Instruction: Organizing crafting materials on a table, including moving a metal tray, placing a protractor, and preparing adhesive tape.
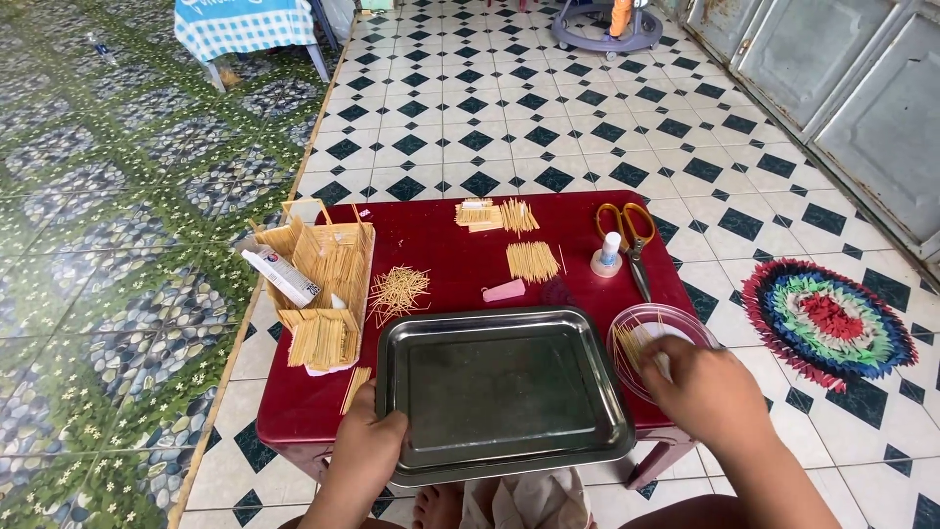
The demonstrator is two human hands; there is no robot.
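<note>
Head view: the left hand point(367, 446) grips the metal tray point(501, 390) edge on the red table point(431, 264). The right hand point(707, 390) reaches into the clear bowl point(654, 338); pick the sticks point(632, 345) gently

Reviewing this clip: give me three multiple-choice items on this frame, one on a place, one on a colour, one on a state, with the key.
1. Where do the scissors lie on the red table?
A. far right part
B. inside the tray
C. near left corner

2. What colour are the scissors' handles?
A. blue
B. black
C. orange-yellow

3. What is in the metal tray?
A. a heap of sticks
B. nothing
C. a glue bottle

Key:
1 A, they lie beside the small glue bottle on the far right.
2 C, both loops are orange-yellow.
3 B, its bare bottom shows; the left hand grips its rim, while the right hand reaches into the clear round dish.
</note>
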